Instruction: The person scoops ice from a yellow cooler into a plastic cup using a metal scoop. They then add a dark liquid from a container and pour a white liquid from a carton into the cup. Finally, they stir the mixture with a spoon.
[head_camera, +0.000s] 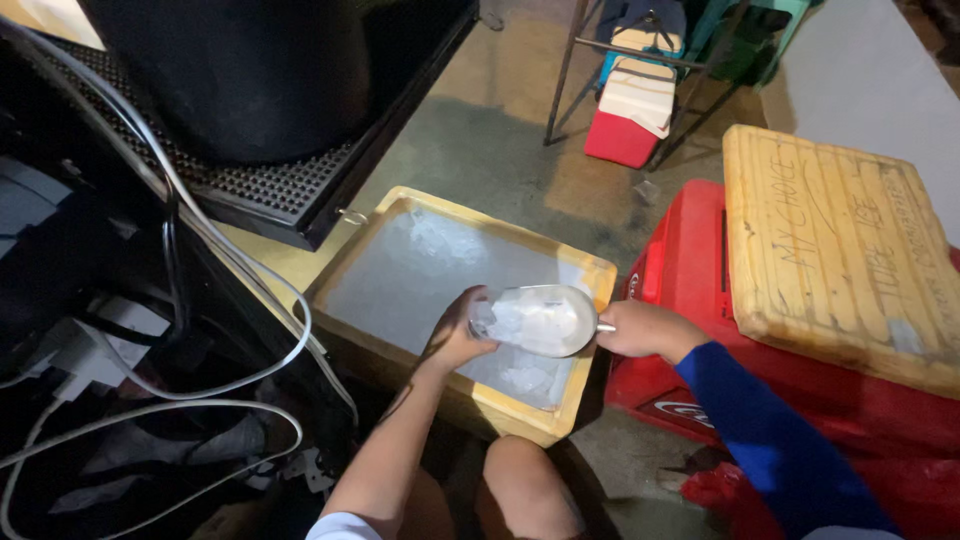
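A yellow foam ice box (590, 272) lies open on the floor with ice (430, 245) inside. My right hand (640, 328) grips the handle of a metal scoop (560, 310) heaped with ice, held over the box's near right corner. My left hand (455, 335) cups the scoop's front lip and touches the ice in it. My right arm wears a blue sleeve; my left arm is bare.
The box's yellow foam lid (830, 250) rests on a red cooler (690, 270) at right. A black perforated tray (270, 190) under a large dark drum sits at upper left. White cables (230, 280) hang at left. A small red and white cooler (630, 110) stands behind.
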